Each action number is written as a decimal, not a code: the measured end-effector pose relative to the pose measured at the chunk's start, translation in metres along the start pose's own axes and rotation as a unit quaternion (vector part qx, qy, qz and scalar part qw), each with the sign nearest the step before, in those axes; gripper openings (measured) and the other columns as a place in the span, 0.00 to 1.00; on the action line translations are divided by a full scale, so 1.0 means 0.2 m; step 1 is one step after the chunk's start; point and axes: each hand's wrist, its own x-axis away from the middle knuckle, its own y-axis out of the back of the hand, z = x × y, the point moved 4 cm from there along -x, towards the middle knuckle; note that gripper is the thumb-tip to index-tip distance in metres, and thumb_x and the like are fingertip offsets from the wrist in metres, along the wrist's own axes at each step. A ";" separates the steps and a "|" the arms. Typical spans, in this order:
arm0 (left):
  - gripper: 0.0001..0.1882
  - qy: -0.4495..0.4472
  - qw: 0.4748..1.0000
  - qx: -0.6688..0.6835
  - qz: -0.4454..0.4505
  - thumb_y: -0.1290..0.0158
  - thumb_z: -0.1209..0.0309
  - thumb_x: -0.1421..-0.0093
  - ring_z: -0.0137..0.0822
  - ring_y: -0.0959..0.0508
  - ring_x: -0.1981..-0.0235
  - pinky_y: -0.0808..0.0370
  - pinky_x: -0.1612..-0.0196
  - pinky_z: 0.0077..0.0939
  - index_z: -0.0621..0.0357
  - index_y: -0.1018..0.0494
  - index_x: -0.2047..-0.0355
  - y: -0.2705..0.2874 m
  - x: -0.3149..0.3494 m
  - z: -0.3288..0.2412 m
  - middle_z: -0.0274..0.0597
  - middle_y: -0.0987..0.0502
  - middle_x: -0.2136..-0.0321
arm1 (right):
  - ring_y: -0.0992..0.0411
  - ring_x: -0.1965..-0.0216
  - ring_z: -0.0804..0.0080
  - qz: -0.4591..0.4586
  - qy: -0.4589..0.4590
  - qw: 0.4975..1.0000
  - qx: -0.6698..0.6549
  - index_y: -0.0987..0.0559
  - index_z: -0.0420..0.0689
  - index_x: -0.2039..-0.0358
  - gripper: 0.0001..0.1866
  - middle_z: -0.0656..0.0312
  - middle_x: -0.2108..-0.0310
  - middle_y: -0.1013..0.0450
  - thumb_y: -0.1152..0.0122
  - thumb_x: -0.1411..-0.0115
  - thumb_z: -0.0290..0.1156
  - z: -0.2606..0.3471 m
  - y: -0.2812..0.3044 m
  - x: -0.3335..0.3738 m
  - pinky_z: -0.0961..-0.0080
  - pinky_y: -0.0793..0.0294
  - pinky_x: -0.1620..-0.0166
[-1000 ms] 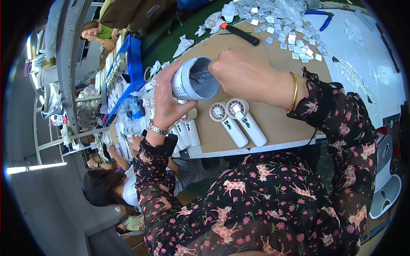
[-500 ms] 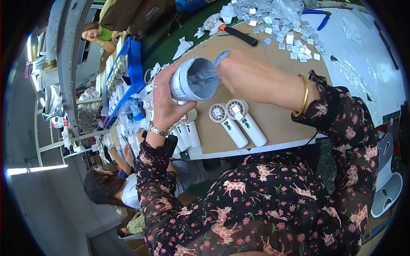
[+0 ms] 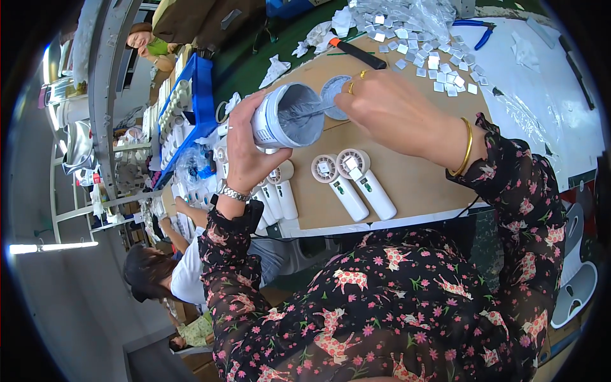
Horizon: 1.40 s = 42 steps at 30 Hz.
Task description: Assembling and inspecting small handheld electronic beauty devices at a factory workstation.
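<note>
A table (image 3: 573, 127) with a white top takes up the upper half of the view, and a brown sheet (image 3: 420, 178) covers much of it. A blue tray (image 3: 202, 95) stands off to the left, packed with pale round pieces.

The hands are apart, each clamped on something. The left hand (image 3: 243, 143) grips the tub from its left side, fingers around the far side and thumb underneath. The right hand (image 3: 382, 105) is closed, its fingertips pinching a thin stick.

The tub (image 3: 272, 121) is over the left part of the sheet, tipped so that its open mouth faces the right hand. It is short and round, with white walls, a thick pale rim and dark print on its side. Smooth grey paste (image 3: 296, 121) coats the inside in streaks and smears. Whether the base touches anything cannot be told.

Two white hand fans (image 3: 359, 194) lie side by side on the sheet, below and right of the tub, each with a pale square on its round head. Farther back are a black-handled tool (image 3: 363, 55) with an orange end and blue pliers (image 3: 487, 35). A round, greyish lid (image 3: 333, 89) lies just beyond the stick (image 3: 323, 109), which reaches into the tub's mouth. Smallest are the loose squares (image 3: 433, 62), flat and whitish, scattered near the pliers.
</note>
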 end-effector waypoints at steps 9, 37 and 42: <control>0.54 -0.025 1.000 -0.018 -0.002 0.24 0.76 0.66 0.57 0.26 0.37 0.30 0.33 0.48 0.56 0.34 0.34 -0.01 0.00 0.01 0.52 0.25 0.37 | 0.20 0.65 0.49 0.003 0.024 0.999 0.035 0.20 0.38 0.65 0.07 0.50 0.69 0.22 0.37 0.45 0.21 0.00 -0.04 0.02 0.56 0.21 0.60; 0.53 -0.080 0.994 -0.076 0.006 0.25 0.75 0.66 0.58 0.25 0.39 0.29 0.34 0.50 0.55 0.33 0.35 -0.03 -0.14 -0.02 0.53 0.24 0.39 | 0.20 0.62 0.51 -0.001 0.044 0.999 0.007 0.21 0.37 0.65 0.05 0.51 0.70 0.22 0.40 0.42 0.23 -0.09 -0.06 0.06 0.56 0.20 0.58; 0.52 -0.076 0.994 -0.083 0.013 0.26 0.75 0.65 0.57 0.25 0.39 0.29 0.34 0.49 0.55 0.33 0.34 -0.04 -0.17 -0.02 0.53 0.24 0.39 | 0.20 0.63 0.50 -0.011 0.023 0.996 -0.086 0.21 0.37 0.65 0.04 0.51 0.69 0.22 0.40 0.41 0.24 -0.07 -0.14 0.03 0.56 0.21 0.60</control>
